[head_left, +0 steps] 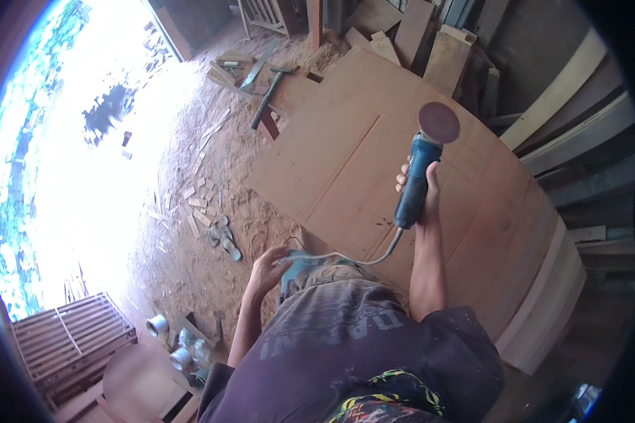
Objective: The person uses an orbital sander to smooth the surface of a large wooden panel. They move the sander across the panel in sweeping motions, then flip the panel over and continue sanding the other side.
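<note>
My right hand (pixel 430 190) is wrapped round the dark blue body of an angle grinder (pixel 418 180), held up over a large wooden panel (pixel 346 176). A round reddish-brown sanding disc (pixel 439 123) sits at the grinder's far end, its flat face showing. From the near end a pale power cord (pixel 346 259) curves left across my waist to my left hand (pixel 268 269). The left fingers are bent around the cord beside my hip, off the panel's near left edge. Shallow straight lines run across the panel's surface.
A dark metal bar clamp (pixel 267 102) lies at the panel's far left edge. Boards (pixel 448 60) lean at the back, with curved planks (pixel 557 99) on the right. Wood scraps (pixel 201 204) and sandals (pixel 223 238) lie on the dusty floor. A slatted wooden piece (pixel 74 338) stands lower left.
</note>
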